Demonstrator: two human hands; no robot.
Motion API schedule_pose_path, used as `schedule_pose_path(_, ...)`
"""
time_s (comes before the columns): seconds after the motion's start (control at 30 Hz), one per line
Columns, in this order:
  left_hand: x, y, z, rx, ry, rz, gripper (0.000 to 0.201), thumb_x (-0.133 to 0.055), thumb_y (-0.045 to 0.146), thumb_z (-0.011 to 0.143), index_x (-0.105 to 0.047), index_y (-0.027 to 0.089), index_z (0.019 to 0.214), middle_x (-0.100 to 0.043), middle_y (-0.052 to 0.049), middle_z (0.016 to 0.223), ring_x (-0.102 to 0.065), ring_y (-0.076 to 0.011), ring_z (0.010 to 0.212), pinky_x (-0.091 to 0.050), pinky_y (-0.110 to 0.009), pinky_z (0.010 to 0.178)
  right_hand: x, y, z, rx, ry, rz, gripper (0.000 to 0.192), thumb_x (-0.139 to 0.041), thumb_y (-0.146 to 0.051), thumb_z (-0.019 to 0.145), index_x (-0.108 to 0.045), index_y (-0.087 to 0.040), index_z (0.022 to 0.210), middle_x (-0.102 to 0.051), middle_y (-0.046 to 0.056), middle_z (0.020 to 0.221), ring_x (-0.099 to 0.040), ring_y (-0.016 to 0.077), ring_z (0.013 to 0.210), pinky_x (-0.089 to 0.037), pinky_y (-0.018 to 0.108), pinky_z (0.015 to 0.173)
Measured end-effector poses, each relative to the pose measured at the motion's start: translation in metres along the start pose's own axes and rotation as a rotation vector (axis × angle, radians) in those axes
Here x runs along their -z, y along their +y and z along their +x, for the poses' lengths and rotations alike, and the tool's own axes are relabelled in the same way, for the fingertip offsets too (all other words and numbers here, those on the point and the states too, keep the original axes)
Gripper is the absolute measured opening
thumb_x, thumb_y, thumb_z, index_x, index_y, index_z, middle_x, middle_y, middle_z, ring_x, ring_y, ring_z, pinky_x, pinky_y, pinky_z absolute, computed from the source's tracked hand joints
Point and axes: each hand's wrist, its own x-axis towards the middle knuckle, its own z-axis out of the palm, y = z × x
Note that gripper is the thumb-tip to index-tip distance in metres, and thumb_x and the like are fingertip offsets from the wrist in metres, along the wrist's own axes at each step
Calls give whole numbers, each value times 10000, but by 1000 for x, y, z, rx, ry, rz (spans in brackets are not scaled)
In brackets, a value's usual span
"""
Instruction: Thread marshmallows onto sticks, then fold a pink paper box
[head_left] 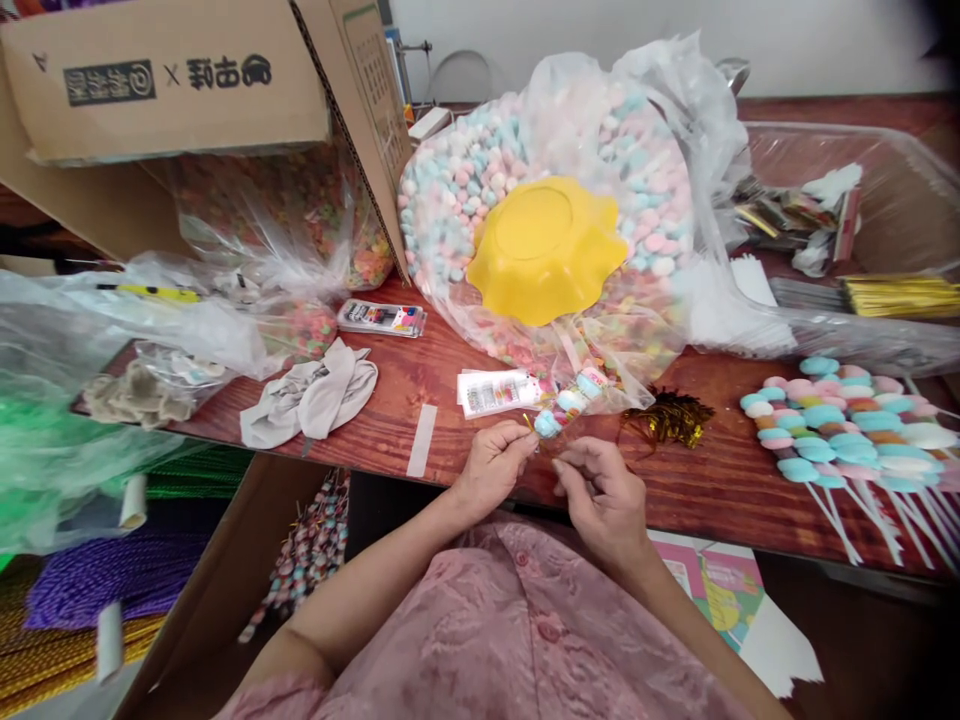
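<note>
hands meet at the table edge: left hand (491, 462) pinches a wrapped pastel marshmallow skewer (570, 402), steadying it, while right hand (600, 490) pinches closed just beside its end. beyond them sits a yellow scalloped plastic bowl (546, 248); finished skewers (840, 425) lie right.

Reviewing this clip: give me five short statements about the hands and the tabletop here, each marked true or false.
1. Both hands hold a wrapped candy skewer. True.
2. The yellow bowl sits upright and full of sweets. False: it lies upside down on the big candy bag.
3. Finished skewers lie at the right of the table. True.
4. The left hand rests on the grey cloth. False: the cloth lies apart, to its left.
5. The gold ties lie beyond the right hand. True.
</note>
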Motion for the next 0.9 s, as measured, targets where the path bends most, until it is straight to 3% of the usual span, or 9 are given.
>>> schedule_pose_path(0.1, -1, 2, -1, -92, -26, 91, 343, -548, 383, 882, -527, 164, 618, -431, 34, 597, -380, -89, 560, -300, -236, 547, 5, 0, 2, 5, -11, -33, 76, -570, -252, 905, -626, -209, 875, -622, -18, 640, -575, 118, 527, -463, 247, 545)
schedule_pose_path(0.27, -2, 0, -2, -247, -68, 293, 338, -509, 344, 930, -560, 167, 647, -447, 11, 663, -424, -119, 663, -345, -251, 637, 7, -3, 12, 33, 3, -7, 148, -551, -232, 895, -681, -213, 827, -696, 22, 762, -633, 155, 683, -497, 278, 658)
schedule_pose_path(0.43, 2, -3, -2, -336, -79, 435, 317, -480, 303, 953, -573, 168, 682, -475, 1, 682, -435, -128, 671, -335, -265, 654, 7, -3, 14, 22, -30, -18, 165, -562, -249, 881, -686, -208, 780, -688, 20, 729, -617, 154, 652, -478, 273, 647)
schedule_pose_path(0.63, 4, 8, -3, -378, -107, 530, 353, -467, 268, 948, -542, 167, 618, -477, -6, 653, -431, -127, 636, -308, -273, 619, 6, 0, 8, -242, -57, 197, 199, -655, -358, 805, -680, -179, 724, -643, 1, 642, -537, 126, 572, -437, 244, 560)
schedule_pose_path(0.7, 3, 14, -2, -362, -147, 474, 351, -487, 289, 934, -564, 165, 615, -498, -10, 648, -443, -125, 633, -326, -270, 621, 7, 2, 9, -337, -95, 322, 251, -678, -408, 779, -658, -167, 709, -608, -2, 605, -493, 113, 533, -407, 234, 510)
schedule_pose_path(0.77, 0, 20, 0, -291, -224, 344, 340, -525, 326, 905, -597, 159, 618, -543, -20, 650, -481, -125, 637, -360, -261, 622, 10, 3, 10, -341, -186, 403, 335, -653, -474, 796, -621, -161, 683, -576, 7, 574, -469, 112, 506, -401, 239, 477)
schedule_pose_path(0.9, 0, 32, 4, 74, -425, 36, 358, -670, 454, 771, -623, 149, 590, -533, 5, 540, -425, -78, 444, -305, -224, 452, 24, 3, 10, -98, -303, 201, 453, -485, -535, 906, -581, -169, 658, -554, 34, 548, -480, 137, 481, -452, 285, 469)
